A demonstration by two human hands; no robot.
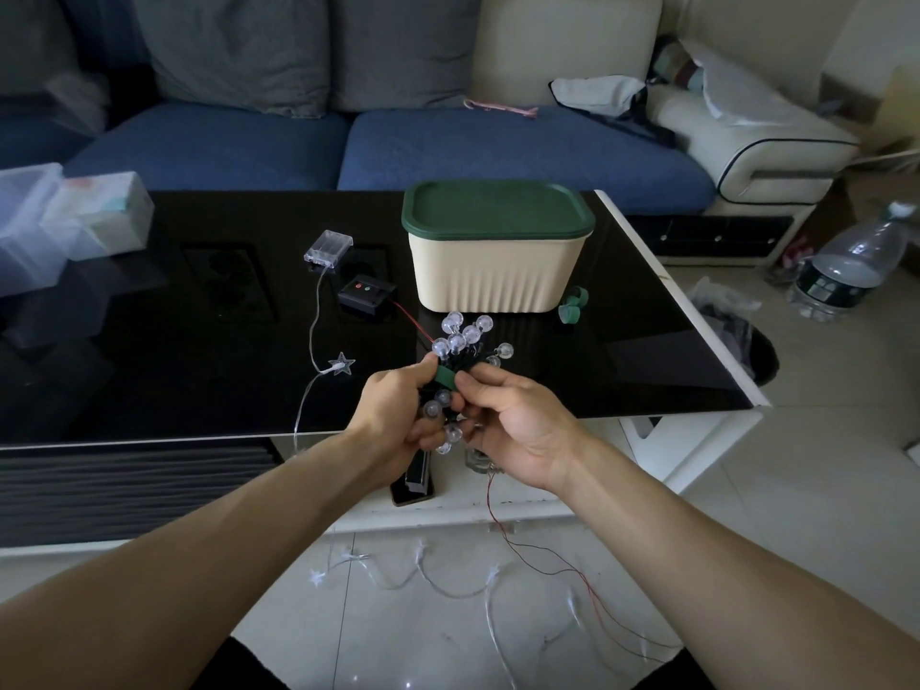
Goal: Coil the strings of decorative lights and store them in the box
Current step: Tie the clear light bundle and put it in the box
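Note:
A coiled bundle of globe lights (465, 338) is held over the near edge of the black table (199, 341). My left hand (398, 408) grips the bundle from the left. My right hand (517, 415) pinches a green strap (444, 377) wrapped round its middle. A red wire runs from the bundle to a black battery box (366, 293). The cream box with its green lid (498, 209) on stands just behind. A second string with a star light (341, 365) leads from a clear battery case (327, 247) over the table edge onto the floor (448, 580).
A green strap roll (572, 306) lies right of the box. Clear plastic containers (64, 221) stand at the table's left. A phone (412, 483) lies on the lower shelf. A water bottle (851, 263) and a bin (756, 356) are on the floor to the right; a sofa is behind.

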